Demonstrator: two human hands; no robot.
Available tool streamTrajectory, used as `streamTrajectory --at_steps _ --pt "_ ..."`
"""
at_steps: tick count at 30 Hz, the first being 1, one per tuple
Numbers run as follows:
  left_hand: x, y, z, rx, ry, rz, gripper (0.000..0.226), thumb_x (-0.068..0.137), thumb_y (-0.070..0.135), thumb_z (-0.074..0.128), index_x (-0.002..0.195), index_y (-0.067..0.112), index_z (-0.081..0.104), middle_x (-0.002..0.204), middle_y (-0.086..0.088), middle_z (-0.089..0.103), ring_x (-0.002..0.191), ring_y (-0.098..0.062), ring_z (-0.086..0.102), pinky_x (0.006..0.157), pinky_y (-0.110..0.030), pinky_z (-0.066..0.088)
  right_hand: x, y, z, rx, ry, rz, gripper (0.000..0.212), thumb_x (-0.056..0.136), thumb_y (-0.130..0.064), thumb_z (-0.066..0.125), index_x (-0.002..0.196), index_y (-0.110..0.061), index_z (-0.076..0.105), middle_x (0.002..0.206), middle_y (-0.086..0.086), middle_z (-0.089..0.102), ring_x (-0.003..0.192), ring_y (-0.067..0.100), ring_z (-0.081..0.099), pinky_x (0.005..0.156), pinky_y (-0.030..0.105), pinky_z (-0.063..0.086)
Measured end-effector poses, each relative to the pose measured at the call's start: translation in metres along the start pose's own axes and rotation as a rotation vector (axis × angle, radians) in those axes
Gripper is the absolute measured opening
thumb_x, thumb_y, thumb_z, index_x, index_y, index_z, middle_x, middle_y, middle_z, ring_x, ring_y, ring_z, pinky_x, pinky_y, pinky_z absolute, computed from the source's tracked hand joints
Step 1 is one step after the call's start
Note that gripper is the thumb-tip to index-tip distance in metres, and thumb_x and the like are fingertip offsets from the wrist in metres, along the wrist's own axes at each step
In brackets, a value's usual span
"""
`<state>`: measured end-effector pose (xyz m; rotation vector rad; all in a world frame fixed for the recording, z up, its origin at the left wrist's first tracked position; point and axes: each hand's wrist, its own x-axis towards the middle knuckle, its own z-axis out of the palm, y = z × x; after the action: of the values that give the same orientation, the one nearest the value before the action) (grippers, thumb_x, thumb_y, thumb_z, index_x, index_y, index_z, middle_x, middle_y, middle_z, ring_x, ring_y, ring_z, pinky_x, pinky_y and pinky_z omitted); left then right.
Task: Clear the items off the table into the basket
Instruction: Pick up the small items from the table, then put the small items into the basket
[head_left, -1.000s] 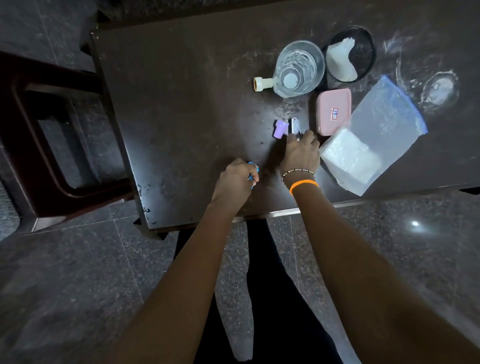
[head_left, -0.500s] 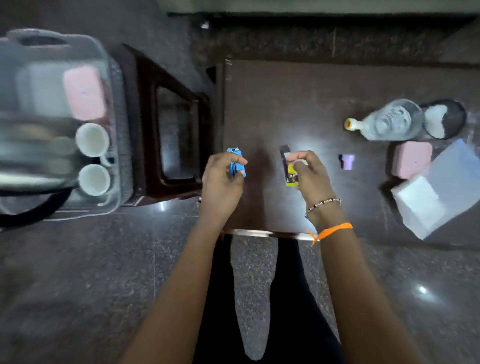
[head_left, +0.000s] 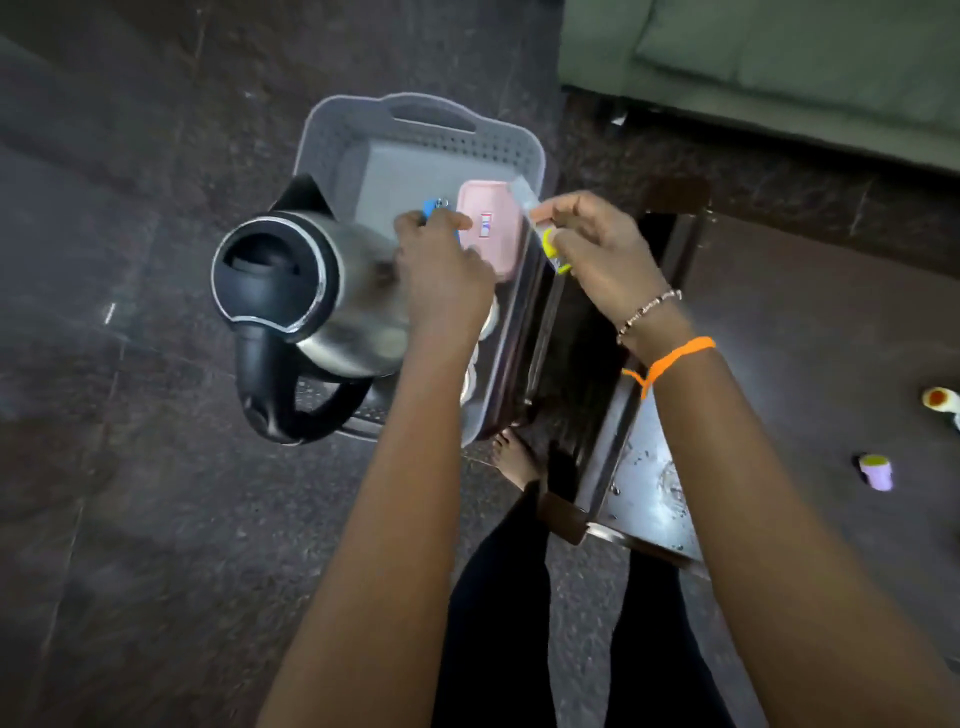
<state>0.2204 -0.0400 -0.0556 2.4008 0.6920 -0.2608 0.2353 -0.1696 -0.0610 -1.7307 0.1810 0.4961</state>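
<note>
A grey plastic basket stands on the floor at my left. In it are a steel kettle with a black handle, a pink box and white cups, mostly hidden under my arm. My left hand hovers over the basket, shut on a small blue item. My right hand is over the basket's right rim, pinching a small yellow and clear item. On the dark table at the right lie a small purple item and a bottle's orange-tipped neck.
A dark wooden chair stands between basket and table. A green sofa runs along the top right. My legs and a bare foot are on the dark stone floor below.
My view has swung left from the table to the basket. Both hands lifted their small items off the table and carried them left, over the basket.
</note>
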Motion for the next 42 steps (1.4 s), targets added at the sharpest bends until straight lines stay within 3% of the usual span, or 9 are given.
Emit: streamTrajectory --at_steps 4,7,17,23,28,31,35,40,42 --pt "0.043 0.002 -0.003 0.067 -0.046 -0.115 0.039 0.087 -0.002 0.037 0.122 0.006 0.054 0.140 -0.017 0.032 0.118 -0.039 0.048 0.103 -0.033 0.035 0.051 -0.015 0.016 -0.529 0.001 -0.232 0.033 0.084 0.002 0.047 0.110 -0.009 0.065 0.115 0.005 0.067 0.108 0.020 0.058 0.103 0.031 0.033" --pt "0.070 0.001 0.001 0.138 -0.162 -0.187 0.035 0.093 0.006 0.039 0.126 0.004 0.049 0.142 -0.018 0.031 0.124 -0.039 0.045 0.106 -0.035 0.033 0.087 -0.023 0.026 -0.776 -0.111 -0.261 0.039 0.087 0.000 0.041 0.116 -0.015 0.063 0.127 0.002 0.063 0.118 0.023 0.053 0.103 0.025 0.025" --pt "0.107 -0.009 0.018 0.197 -0.348 -0.268 0.040 0.093 0.017 0.040 0.132 0.008 0.043 0.144 -0.016 0.037 0.130 -0.035 0.040 0.107 -0.040 0.034 0.145 -0.008 0.051 -1.058 -0.293 -0.253 0.040 0.089 0.003 0.042 0.119 -0.013 0.062 0.127 0.011 0.061 0.123 0.031 0.048 0.106 0.031 0.036" --pt "0.109 -0.011 0.020 0.110 -0.243 -0.242 0.035 0.091 0.020 0.047 0.121 0.004 0.053 0.135 -0.017 0.049 0.121 -0.035 0.049 0.097 -0.037 0.042 0.142 0.003 0.045 -0.997 -0.229 -0.214 0.039 0.088 0.003 0.041 0.116 -0.011 0.065 0.133 0.012 0.058 0.126 0.027 0.051 0.108 0.033 0.038" --pt "0.070 -0.002 0.007 -0.142 0.040 -0.094 0.031 0.085 0.001 0.042 0.103 0.010 0.066 0.121 -0.014 0.054 0.109 -0.028 0.055 0.090 -0.024 0.035 0.103 -0.007 0.023 -0.699 0.037 -0.214 0.044 0.082 0.009 0.038 0.108 -0.008 0.069 0.122 0.010 0.066 0.116 0.024 0.058 0.102 0.025 0.041" --pt "0.023 0.011 0.010 -0.241 0.099 -0.019 0.024 0.085 0.005 0.047 0.091 0.013 0.069 0.110 -0.010 0.062 0.101 -0.021 0.057 0.078 -0.018 0.031 0.055 0.000 0.000 -0.549 0.168 -0.241 0.037 0.080 0.010 0.044 0.099 -0.004 0.073 0.106 0.015 0.071 0.101 0.025 0.065 0.089 0.021 0.041" --pt "-0.044 0.026 0.042 -0.310 -0.079 0.012 0.020 0.084 0.008 0.052 0.085 0.017 0.069 0.101 -0.006 0.066 0.092 -0.014 0.059 0.082 -0.020 0.038 -0.020 0.044 -0.041 -0.457 0.260 -0.125 0.024 0.079 0.007 0.053 0.089 -0.004 0.072 0.091 0.015 0.070 0.081 0.013 0.058 0.071 0.016 0.039" --pt "-0.119 0.036 0.108 -0.200 -0.362 0.046 0.020 0.086 0.005 0.052 0.085 0.014 0.070 0.101 -0.007 0.061 0.091 -0.017 0.059 0.072 -0.011 0.032 -0.113 0.138 -0.096 -0.438 0.388 0.238 0.019 0.080 0.006 0.057 0.085 -0.004 0.072 0.094 0.019 0.069 0.078 0.032 0.064 0.083 0.044 0.053" --pt "-0.142 0.035 0.133 -0.139 -0.447 0.059 0.021 0.085 0.003 0.052 0.084 0.013 0.071 0.101 -0.009 0.062 0.090 -0.020 0.060 0.075 -0.014 0.036 -0.142 0.173 -0.117 -0.434 0.412 0.373 0.021 0.080 0.007 0.056 0.088 -0.004 0.072 0.099 0.019 0.067 0.081 0.035 0.064 0.084 0.039 0.051"
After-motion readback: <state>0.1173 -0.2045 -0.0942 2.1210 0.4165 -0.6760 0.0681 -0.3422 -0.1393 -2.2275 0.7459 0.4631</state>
